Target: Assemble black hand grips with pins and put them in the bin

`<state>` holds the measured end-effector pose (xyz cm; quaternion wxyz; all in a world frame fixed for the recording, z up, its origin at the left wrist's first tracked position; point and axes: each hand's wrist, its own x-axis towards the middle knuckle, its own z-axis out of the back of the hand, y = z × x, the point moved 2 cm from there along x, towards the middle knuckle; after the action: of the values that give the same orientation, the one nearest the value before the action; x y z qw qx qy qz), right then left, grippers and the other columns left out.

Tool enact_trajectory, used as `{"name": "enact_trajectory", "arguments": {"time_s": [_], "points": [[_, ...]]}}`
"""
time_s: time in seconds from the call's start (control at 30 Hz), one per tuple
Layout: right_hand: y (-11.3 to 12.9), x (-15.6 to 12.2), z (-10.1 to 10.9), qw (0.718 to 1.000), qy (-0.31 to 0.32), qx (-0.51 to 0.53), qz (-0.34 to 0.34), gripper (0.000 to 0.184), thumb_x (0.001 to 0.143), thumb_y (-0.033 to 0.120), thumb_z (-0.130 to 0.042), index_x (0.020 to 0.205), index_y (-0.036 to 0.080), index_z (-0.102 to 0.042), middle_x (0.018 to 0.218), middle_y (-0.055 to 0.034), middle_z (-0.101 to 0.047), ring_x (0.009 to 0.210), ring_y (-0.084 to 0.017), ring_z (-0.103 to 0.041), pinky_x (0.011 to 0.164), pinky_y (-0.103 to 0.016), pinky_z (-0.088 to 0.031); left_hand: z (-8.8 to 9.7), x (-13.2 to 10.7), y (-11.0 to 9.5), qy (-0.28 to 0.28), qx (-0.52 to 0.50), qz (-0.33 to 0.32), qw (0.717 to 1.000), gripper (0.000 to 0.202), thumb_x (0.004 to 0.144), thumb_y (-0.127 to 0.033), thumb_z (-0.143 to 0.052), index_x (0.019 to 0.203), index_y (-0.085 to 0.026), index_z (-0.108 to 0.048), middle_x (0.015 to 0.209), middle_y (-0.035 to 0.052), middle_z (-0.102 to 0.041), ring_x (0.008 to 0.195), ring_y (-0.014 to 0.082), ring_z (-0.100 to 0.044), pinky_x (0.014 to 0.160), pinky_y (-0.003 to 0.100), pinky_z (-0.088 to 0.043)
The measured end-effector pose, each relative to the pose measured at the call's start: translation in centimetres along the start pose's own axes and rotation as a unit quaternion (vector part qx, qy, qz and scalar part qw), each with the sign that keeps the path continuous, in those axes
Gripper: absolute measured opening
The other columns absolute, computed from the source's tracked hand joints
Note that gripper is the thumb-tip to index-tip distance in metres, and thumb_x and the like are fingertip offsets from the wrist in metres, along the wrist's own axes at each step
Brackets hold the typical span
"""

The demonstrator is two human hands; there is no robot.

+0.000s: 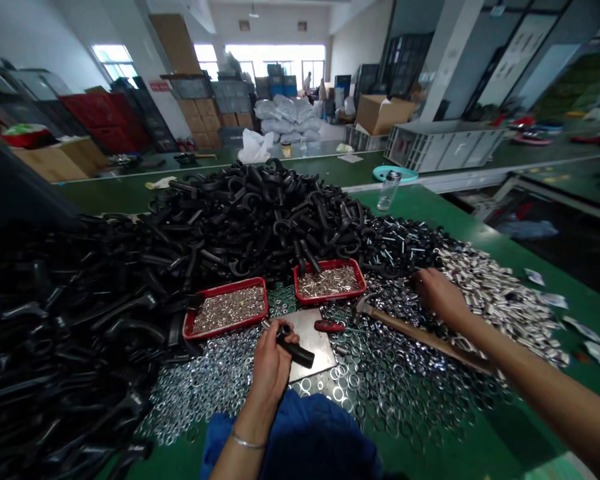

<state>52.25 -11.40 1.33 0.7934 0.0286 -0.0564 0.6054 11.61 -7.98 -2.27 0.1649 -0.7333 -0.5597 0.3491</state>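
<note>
My left hand (274,357) is closed round a black plastic handle (297,351), holding it over a flat metal plate (313,337). My right hand (439,291) reaches down to the edge of a heap of black parts with silver bolts (400,247); its fingertips are hidden there, so I cannot tell if they grip anything. A screwdriver with a red handle (329,326) lies on the plate. Below my right hand, a hammer (415,331) with a wooden shaft rests across shiny metal rings (380,380).
A large pile of black hooked parts (260,213) covers the left and back. Two red trays (267,300) (363,283) hold small metal pins. Silver cylinders (500,300) are heaped at right. A clear bottle (389,191) stands behind, near a grey crate (440,147).
</note>
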Motion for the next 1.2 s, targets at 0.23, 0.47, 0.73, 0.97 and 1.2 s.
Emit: {"name": "enact_trajectory", "arguments": {"time_s": [0.23, 0.47, 0.73, 0.97, 1.2], "points": [[-0.1, 3.0, -1.1, 0.993, 0.065, -0.049, -0.089, 0.021, 0.094, 0.024, -0.053, 0.103, 0.009, -0.065, 0.109, -0.0252, -0.064, 0.097, -0.032, -0.067, 0.074, -0.038, -0.047, -1.3, 0.5, 2.0, 0.030, 0.027, -0.005, 0.999, 0.029, 0.080, -0.037, -0.077, 0.089, -0.014, -0.062, 0.081, 0.0022, -0.062, 0.065, 0.0086, -0.054, 0.064, 0.024, -0.047], [-1.2, 5.2, 0.3, 0.981, 0.149, 0.068, -0.099, 0.024, 0.091, 0.016, -0.056, 0.072, 0.008, -0.067, 0.078, -0.0210, -0.069, 0.074, -0.025, -0.069, 0.066, -0.036, -0.044, 0.5, -0.4, 2.1, 0.045, 0.031, -0.003, 0.998, 0.031, 0.082, -0.040, -0.074, 0.090, -0.014, -0.059, 0.082, 0.0016, -0.061, 0.068, 0.0086, -0.055, 0.066, 0.024, -0.046], [5.4, -3.6, 1.8, 0.734, 0.143, 0.649, -0.141, 0.050, 0.088, 0.040, -0.065, 0.136, 0.025, -0.056, 0.090, -0.0146, -0.067, 0.057, -0.015, -0.053, 0.052, -0.036, -0.041, 1.2, -0.4, 2.1, 0.046, 0.004, 0.004, 0.999, 0.029, 0.086, -0.039, -0.071, 0.090, -0.013, -0.058, 0.083, 0.0032, -0.061, 0.069, 0.0091, -0.055, 0.064, 0.024, -0.043], [24.8, -6.8, 1.9, 0.645, 0.121, 0.754, 0.019, 0.037, 0.081, 0.040, -0.074, 0.110, 0.027, -0.055, 0.088, 0.0003, -0.064, 0.064, -0.013, -0.059, 0.057, -0.029, -0.052, 1.4, -0.6, 2.3, 0.056, 0.010, -0.019, 0.998, 0.030, 0.087, -0.042, -0.069, 0.092, -0.014, -0.060, 0.083, 0.0032, -0.064, 0.072, 0.0123, -0.060, 0.068, 0.025, -0.046], [27.9, -7.7, -0.9, 0.797, -0.042, 0.590, 0.119, 0.023, 0.091, 0.034, -0.063, 0.110, 0.024, -0.055, 0.101, -0.0060, -0.065, 0.088, -0.021, -0.065, 0.079, -0.038, -0.056, 1.1, -0.6, 2.0, 0.065, -0.026, -0.023, 0.997, 0.030, 0.084, -0.040, -0.071, 0.096, -0.014, -0.063, 0.093, 0.0062, -0.069, 0.091, 0.0188, -0.067, 0.086, 0.030, -0.047]]}}
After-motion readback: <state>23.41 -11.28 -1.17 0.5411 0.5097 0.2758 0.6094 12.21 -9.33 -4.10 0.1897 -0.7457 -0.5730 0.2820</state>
